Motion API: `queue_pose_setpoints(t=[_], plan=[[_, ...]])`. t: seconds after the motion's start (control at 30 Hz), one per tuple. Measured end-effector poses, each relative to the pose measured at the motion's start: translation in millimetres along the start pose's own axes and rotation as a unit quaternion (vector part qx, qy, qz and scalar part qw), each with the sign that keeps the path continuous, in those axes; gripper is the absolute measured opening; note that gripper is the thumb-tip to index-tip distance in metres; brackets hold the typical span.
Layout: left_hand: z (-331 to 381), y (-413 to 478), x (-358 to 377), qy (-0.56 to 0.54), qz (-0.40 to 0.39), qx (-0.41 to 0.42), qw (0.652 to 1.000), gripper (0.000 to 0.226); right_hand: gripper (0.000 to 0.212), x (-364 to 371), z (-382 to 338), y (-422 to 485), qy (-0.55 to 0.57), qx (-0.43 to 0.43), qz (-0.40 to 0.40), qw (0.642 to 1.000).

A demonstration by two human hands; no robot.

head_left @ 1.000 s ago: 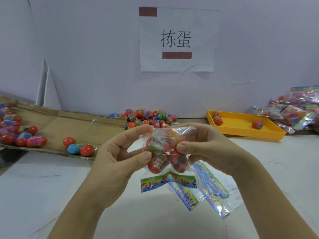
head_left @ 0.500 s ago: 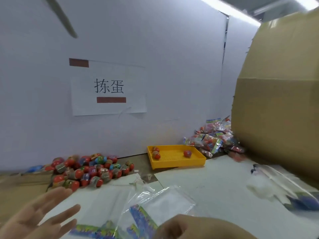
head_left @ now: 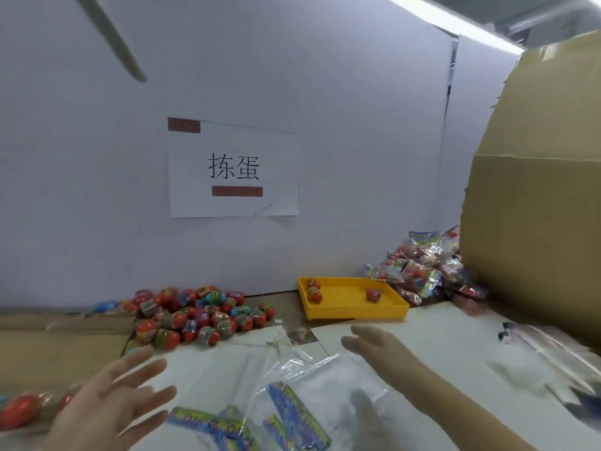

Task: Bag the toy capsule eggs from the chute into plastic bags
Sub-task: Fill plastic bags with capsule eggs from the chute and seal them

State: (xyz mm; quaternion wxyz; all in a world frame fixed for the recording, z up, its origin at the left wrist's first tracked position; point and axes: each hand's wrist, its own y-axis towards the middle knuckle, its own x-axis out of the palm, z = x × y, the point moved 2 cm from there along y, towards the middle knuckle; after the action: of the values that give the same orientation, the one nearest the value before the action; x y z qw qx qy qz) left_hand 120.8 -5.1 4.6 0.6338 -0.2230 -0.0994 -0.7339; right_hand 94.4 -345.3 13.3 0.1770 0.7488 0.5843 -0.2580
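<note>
A heap of red and multicoloured capsule eggs [head_left: 198,315] lies at the foot of the white wall, beside the cardboard chute [head_left: 58,340]. Empty clear bags with colourful header strips [head_left: 292,408] lie flat on the white table in front of me. My left hand [head_left: 110,402] hovers open at the lower left, fingers spread, holding nothing. My right hand [head_left: 374,346] reaches forward over the bags, fingers straight and blurred, also empty. A pile of filled bags [head_left: 426,271] sits at the back right.
A yellow tray [head_left: 387,307] with three eggs stands behind the bags. A large cardboard box [head_left: 536,206] rises on the right. More clear bags [head_left: 553,362] lie at the right edge. Two eggs [head_left: 22,411] sit at the far left.
The filled bag I held in both hands a second ago is gone from them. My view swung up and right. My right hand has come forward, open, and my left has risen.
</note>
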Motion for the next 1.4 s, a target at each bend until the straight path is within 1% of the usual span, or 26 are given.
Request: queue_pose_setpoints(t=[0.03, 0.07, 0.13, 0.2, 0.3, 0.37, 0.43, 0.47, 0.53, 0.57, 0.63, 0.67, 0.7, 0.73, 0.8, 0.87, 0.9, 0.93, 0.97, 1.0, 1.07, 1.13, 1.2, 1.23, 1.3, 1.4], plan=[[-1.4, -2.8, 1.2, 0.016, 0.027, 0.001, 1.0, 0.035, 0.078, 24.4, 17.9, -0.5, -0.128, 0.028, -0.06, 0.99], [-3.5, -4.7, 0.1, 0.045, 0.049, 0.008, 0.998, 0.035, 0.088, 45.4, 25.8, -3.6, -0.212, 0.053, -0.099, 0.971], [-3.2, -12.4, 3.3, 0.06, 0.066, 0.017, 0.996, 0.034, 0.092, 69.7, 33.6, -5.2, -0.345, 0.055, -0.064, 0.935], [-4.3, -14.2, 3.1, 0.073, 0.063, 0.026, 0.995, 0.031, 0.08, 78.5, 32.5, -5.8, -0.417, 0.022, -0.028, 0.908], [-4.7, -17.4, 4.4, 0.087, 0.074, 0.027, 0.993, 0.03, 0.054, 81.0, 19.3, -5.7, -0.421, -0.014, 0.008, 0.907], [-6.0, -13.5, 4.6, 0.094, 0.087, 0.021, 0.992, 0.028, 0.051, 79.9, 2.9, -6.9, -0.389, -0.044, 0.033, 0.919], [-7.9, -11.3, 5.1, 0.105, 0.092, 0.01, 0.99, 0.025, 0.058, 78.1, -19.8, -10.7, -0.281, -0.117, 0.095, 0.948], [-8.9, -9.9, 4.8, 0.106, 0.099, 0.005, 0.989, 0.022, 0.057, 78.1, -33.3, -14.7, -0.217, -0.179, 0.119, 0.952], [-10.6, -9.4, 4.8, 0.096, 0.101, -0.015, 0.99, 0.017, 0.044, 83.8, -62.1, -27.0, -0.139, -0.312, 0.107, 0.934], [-11.0, -9.8, 4.5, 0.084, 0.091, -0.036, 0.992, 0.024, 0.039, 89.7, -73.5, -33.8, -0.143, -0.37, 0.086, 0.914], [-12.1, -10.9, 1.4, 0.059, 0.044, -0.087, 0.993, 0.055, 0.04, 104.9, -88.5, -43.9, -0.201, -0.457, 0.052, 0.865], [-12.0, -12.2, 0.3, 0.044, 0.013, -0.103, 0.994, 0.067, 0.042, 112.8, -93.3, -47.5, -0.237, -0.481, 0.031, 0.843], [-11.8, -14.2, 0.2, 0.034, -0.019, -0.11, 0.993, 0.072, 0.044, 121.1, -96.9, -49.5, -0.269, -0.494, 0.003, 0.827], [-11.1, -16.5, -0.5, 0.027, -0.04, -0.11, 0.993, 0.07, 0.047, 128.9, -97.7, -48.6, -0.293, -0.497, -0.034, 0.816], [-11.0, -16.8, -4.8, 0.016, -0.035, -0.094, 0.995, 0.054, 0.052, 141.3, -95.5, -41.4, -0.292, -0.489, -0.117, 0.813], [-13.3, -11.5, -11.0, 0.016, 0.009, -0.068, 0.998, 0.038, 0.051, 149.0, -95.4, -31.0, -0.178, -0.451, -0.18, 0.856], [-14.1, -8.7, -13.3, 0.019, 0.033, -0.053, 0.998, 0.033, 0.046, 152.4, -97.2, -23.4, -0.097, -0.419, -0.187, 0.883], [-14.0, -6.8, -14.4, 0.021, 0.053, -0.036, 0.998, 0.029, 0.039, 155.1, -99.9, -12.7, -0.025, -0.39, -0.166, 0.905], [-13.7, -5.7, -14.5, 0.022, 0.066, -0.023, 0.997, 0.026, 0.033, 157.5, -102.7, 1.9, 0.018, -0.365, -0.119, 0.923], [-13.2, -5.4, -14.4, 0.02, 0.072, -0.013, 0.997, 0.026, 0.032, 160.4, -105.1, 18.1, 0.02, -0.34, -0.064, 0.938], [-12.2, -5.6, -14.3, 0.023, 0.078, -0.002, 0.997, 0.029, 0.039, 167.4, -110.0, 49.9, -0.08, -0.285, -0.009, 0.955], [-10.8, -5.3, -15.1, 0.036, 0.083, 0.011, 0.996, 0.026, 0.046, 178.8, -110.0, 74.8, -0.212, -0.234, -0.027, 0.948], [-9.0, -5.1, -16.2, 0.053, 0.087, 0.026, 0.994, 0.021, 0.043, 191.1, -107.2, 86.6, -0.356, -0.213, -0.047, 0.909], [-8.2, -5.1, -16.5, 0.054, 0.09, 0.033, 0.994, 0.02, 0.041, 195.9, -106.2, 88.9, -0.405, -0.218, -0.037, 0.887], [-7.3, -5.1, -16.3, 0.04, 0.093, 0.046, 0.994, 0.021, 0.036, 199.9, -106.8, 89.5, -0.435, -0.247, 0.013, 0.866], [-6.3, -5.3, -15.8, 0.022, 0.103, 0.059, 0.993, 0.026, 0.031, 195.4, -104.7, 89.7, -0.411, -0.265, 0.053, 0.871]])
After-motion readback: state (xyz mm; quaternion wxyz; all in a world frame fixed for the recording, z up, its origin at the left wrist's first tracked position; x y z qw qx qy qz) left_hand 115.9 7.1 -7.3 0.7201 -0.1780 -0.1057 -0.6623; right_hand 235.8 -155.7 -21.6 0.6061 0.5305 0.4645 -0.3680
